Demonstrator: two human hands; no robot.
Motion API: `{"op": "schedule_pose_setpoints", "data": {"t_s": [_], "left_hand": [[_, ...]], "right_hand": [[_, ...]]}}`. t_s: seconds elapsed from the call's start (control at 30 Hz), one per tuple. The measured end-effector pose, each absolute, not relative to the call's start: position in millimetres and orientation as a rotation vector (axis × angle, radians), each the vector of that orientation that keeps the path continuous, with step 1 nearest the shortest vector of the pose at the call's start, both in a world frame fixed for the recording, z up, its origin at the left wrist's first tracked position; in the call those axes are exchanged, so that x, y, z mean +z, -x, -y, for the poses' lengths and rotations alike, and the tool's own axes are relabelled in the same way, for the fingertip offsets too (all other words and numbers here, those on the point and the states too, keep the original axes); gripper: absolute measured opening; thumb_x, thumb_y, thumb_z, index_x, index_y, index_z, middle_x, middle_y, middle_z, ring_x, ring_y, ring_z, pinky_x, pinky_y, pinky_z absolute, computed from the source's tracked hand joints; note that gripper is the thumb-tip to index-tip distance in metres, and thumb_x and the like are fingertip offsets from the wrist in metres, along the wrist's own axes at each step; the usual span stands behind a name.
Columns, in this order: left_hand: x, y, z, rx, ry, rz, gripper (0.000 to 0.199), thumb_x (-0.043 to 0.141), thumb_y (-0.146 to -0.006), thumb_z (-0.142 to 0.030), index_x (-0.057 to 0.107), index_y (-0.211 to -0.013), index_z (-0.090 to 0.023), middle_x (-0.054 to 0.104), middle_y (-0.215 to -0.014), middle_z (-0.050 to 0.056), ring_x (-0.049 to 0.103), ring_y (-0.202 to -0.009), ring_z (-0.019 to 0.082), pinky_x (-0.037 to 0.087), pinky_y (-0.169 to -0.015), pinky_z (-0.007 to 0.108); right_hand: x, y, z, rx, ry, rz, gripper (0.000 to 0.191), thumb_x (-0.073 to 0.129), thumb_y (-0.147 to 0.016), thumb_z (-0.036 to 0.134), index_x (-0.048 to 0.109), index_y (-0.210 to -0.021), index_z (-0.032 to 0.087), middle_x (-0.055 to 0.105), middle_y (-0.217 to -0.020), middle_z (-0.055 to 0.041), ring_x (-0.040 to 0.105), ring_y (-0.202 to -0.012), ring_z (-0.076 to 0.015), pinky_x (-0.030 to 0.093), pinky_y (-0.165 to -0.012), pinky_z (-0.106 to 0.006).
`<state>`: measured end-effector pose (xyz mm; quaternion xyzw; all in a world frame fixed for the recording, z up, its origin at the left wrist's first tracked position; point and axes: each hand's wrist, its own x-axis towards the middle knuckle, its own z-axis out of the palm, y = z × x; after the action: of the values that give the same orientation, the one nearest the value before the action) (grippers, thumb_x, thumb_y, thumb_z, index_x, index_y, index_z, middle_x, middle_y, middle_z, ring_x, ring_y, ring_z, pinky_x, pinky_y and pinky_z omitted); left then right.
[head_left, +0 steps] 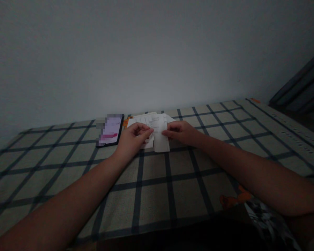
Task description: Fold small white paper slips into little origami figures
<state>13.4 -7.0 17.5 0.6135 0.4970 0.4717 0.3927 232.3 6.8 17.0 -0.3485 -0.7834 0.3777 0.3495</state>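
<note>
Near the pale wall (pixel 157 52), on a checked cloth (pixel 154 204), the left hand (pixel 133 137) and right hand (pixel 181 131) pinch a white slip (pixel 161 141) by opposite edges, seemingly to keep it flat, beside other papers (pixel 136 121).

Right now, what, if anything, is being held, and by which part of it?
A white paper: the right hand pinches its right edge; the left hand is at its left side, its grip unclear.

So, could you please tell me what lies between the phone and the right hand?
In the head view, the left hand and white papers lie between the phone and the right hand.
</note>
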Motion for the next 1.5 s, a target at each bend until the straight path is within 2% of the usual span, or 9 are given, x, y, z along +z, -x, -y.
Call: {"op": "schedule_pose_setpoints", "data": {"t_s": [0.17, 0.27, 0.37, 0.67, 1.03, 1.17, 1.3, 1.4, 1.5], "left_hand": [[16.5, -14.0, 13.2, 1.009, -1.614, -1.091, 0.039, 0.070, -0.080, -0.049, 0.071, -0.106, -0.020, 0.074, -0.099, 0.007, 0.070, -0.079, 0.018, 0.058, -0.071, 0.030], [14.1, -14.8, 16.7, 0.927, -1.654, -0.960, 0.056, 0.078, -0.073, -0.041, 0.066, -0.123, -0.021, 0.072, -0.116, 0.010, 0.070, -0.097, 0.023, 0.058, -0.082, 0.036], [14.0, -16.1, 18.8, 0.881, -1.666, -0.884, 0.065, 0.081, -0.070, -0.032, 0.060, -0.131, -0.023, 0.068, -0.125, 0.011, 0.070, -0.102, 0.025, 0.058, -0.085, 0.039], [15.0, -13.3, 10.0, 1.113, -1.424, -0.927, 0.046, 0.070, -0.078, -0.026, 0.064, -0.123, -0.017, 0.074, -0.110, 0.011, 0.070, -0.102, 0.027, 0.056, -0.089, 0.044], [14.8, -13.8, 4.9, 1.316, -1.329, -0.883, 0.040, 0.072, -0.081, -0.033, 0.066, -0.117, -0.017, 0.073, -0.116, 0.012, 0.071, -0.100, 0.025, 0.057, -0.089, 0.043], [13.7, -13.2, 3.5, 1.307, -1.292, -0.880, 0.039, 0.074, -0.080, -0.032, 0.067, -0.115, -0.018, 0.073, -0.115, 0.011, 0.072, -0.099, 0.025, 0.058, -0.089, 0.042], [12.0, -12.5, 0.3, 1.312, -1.253, -0.866, 0.037, 0.073, -0.080, -0.029, 0.068, -0.114, -0.017, 0.073, -0.114, 0.011, 0.072, -0.100, 0.025, 0.057, -0.091, 0.043], [11.7, -12.5, -1.4, 1.316, -1.224, -0.903, 0.037, 0.073, -0.079, -0.026, 0.067, -0.115, -0.016, 0.073, -0.114, 0.012, 0.072, -0.099, 0.025, 0.057, -0.091, 0.044], [14.7, -13.3, 0.1, 1.307, -1.183, -0.915, 0.037, 0.072, -0.079, -0.023, 0.067, -0.114, -0.016, 0.073, -0.115, 0.012, 0.072, -0.099, 0.025, 0.057, -0.092, 0.043]], "right_hand": [[17.4, -229.7, -4.0, 0.964, 0.858, 2.031, 0.039, 0.062, -0.086, 0.050, 0.056, -0.068, 0.016, 0.051, -0.063, 0.0030, 0.045, -0.060, -0.0089, 0.034, -0.056, -0.024], [16.8, -229.6, -3.2, 0.961, 0.853, 2.067, 0.036, 0.062, -0.086, 0.050, 0.063, -0.075, 0.015, 0.056, -0.066, 0.0020, 0.048, -0.062, -0.0098, 0.036, -0.058, -0.025], [17.0, -230.0, -2.3, 0.933, 0.857, 2.104, 0.035, 0.061, -0.087, 0.049, 0.067, -0.079, 0.016, 0.058, -0.066, 0.0017, 0.049, -0.063, -0.0105, 0.036, -0.059, -0.025], [23.1, -230.9, -1.4, 0.899, 0.892, 1.958, 0.035, 0.059, -0.088, 0.047, 0.062, -0.072, 0.016, 0.059, -0.065, 0.0008, 0.052, -0.062, -0.0105, 0.039, -0.059, -0.025], [19.8, -239.9, -11.6, 0.822, 1.026, 1.782, 0.037, 0.059, -0.088, 0.049, 0.062, -0.073, 0.015, 0.060, -0.066, -0.0010, 0.054, -0.062, -0.0112, 0.043, -0.059, -0.027], [16.7, -237.1, -14.2, 0.973, 0.937, 1.661, 0.032, 0.062, -0.084, 0.045, 0.058, -0.100, 0.018, 0.064, -0.080, -0.0013, 0.057, -0.066, -0.0114, 0.047, -0.058, -0.025], [13.6, -238.0, -14.7, 0.949, 0.852, 1.672, 0.050, 0.057, -0.088, 0.033, 0.043, -0.134, 0.024, 0.063, -0.103, -0.0040, 0.059, -0.072, -0.0114, 0.052, -0.062, -0.026], [13.3, -240.5, -13.7, 0.837, 0.834, 1.836, 0.044, 0.050, -0.090, 0.025, 0.051, -0.134, 0.025, 0.058, -0.122, -0.0079, 0.061, -0.085, -0.0142, 0.054, -0.068, -0.028], [14.6, -241.7, -13.3, 0.743, 0.787, 1.997, 0.035, 0.049, -0.091, 0.022, 0.063, -0.123, 0.024, 0.056, -0.126, -0.0090, 0.059, -0.100, -0.0182, 0.054, -0.077, -0.031]]}}
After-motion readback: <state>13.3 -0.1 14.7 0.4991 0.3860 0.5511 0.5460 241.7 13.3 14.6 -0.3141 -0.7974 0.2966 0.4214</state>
